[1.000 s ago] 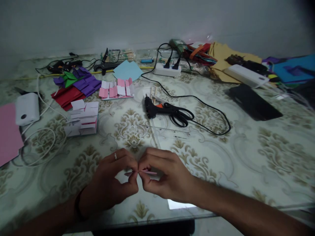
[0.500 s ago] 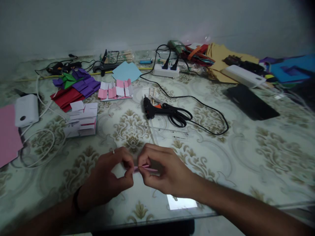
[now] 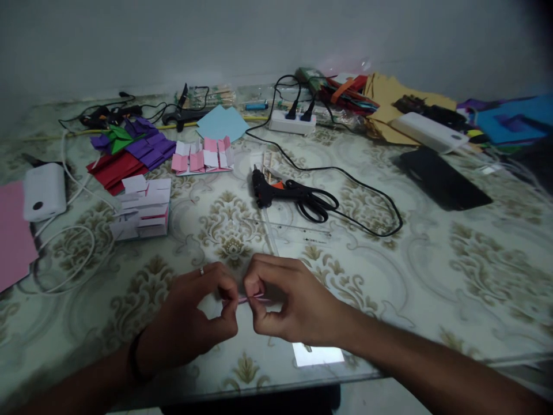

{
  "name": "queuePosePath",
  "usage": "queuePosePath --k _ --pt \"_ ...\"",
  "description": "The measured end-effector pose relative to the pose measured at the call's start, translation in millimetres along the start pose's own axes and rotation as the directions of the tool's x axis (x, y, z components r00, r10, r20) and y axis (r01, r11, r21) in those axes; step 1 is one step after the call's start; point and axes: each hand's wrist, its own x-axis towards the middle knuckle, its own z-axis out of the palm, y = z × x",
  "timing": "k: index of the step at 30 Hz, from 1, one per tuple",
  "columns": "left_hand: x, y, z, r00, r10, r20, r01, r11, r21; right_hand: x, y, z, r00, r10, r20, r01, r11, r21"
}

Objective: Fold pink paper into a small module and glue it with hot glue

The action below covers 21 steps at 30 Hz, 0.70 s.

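Low over the near edge of the patterned table (image 3: 432,276), my left hand (image 3: 190,323) and my right hand (image 3: 289,302) meet. Between their pinched thumbs and forefingers is a small folded pink paper piece (image 3: 248,298), held edge-on and mostly hidden by the fingers. There is a ring on my left hand and a dark band on that wrist. A clear ruler (image 3: 298,233) lies just beyond my hands.
A black glue gun (image 3: 265,190) and scissors (image 3: 315,204) lie mid-table, their cable running to a white power strip (image 3: 291,122). Folded pink (image 3: 203,157), white (image 3: 142,210), red and purple (image 3: 133,153) papers sit left. A white power bank (image 3: 43,190), pink sheet (image 3: 12,236), dark phone (image 3: 443,178) and paper piles are around.
Both hands stayed pinched on the pink piece and shifted slightly; the fingers reworked their grip, and the piece now shows less between them.
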Motion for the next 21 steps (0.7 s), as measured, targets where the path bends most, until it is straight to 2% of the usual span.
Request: queuePosePath --k 7,15,21 --pt "3.1 2.0 -2.7 0.999 -0.003 -0.05 0.004 1.0 0.028 1.7 1.5 -5.7 1.0 0.007 0.019 -0.007 0.999 -0.037" --pt "4.7 5.3 -1.8 0.998 -0.024 -0.054 0.025 0.999 0.029 -0.9 4.0 -0.1 0.997 -0.075 -0.012 0.074 0.997 -0.019" --pt "10.5 3.9 -12.2 0.992 -0.102 -0.076 0.102 0.995 0.002 4.7 -3.0 -10.1 1.0 0.01 -0.027 -0.009 1.0 0.03"
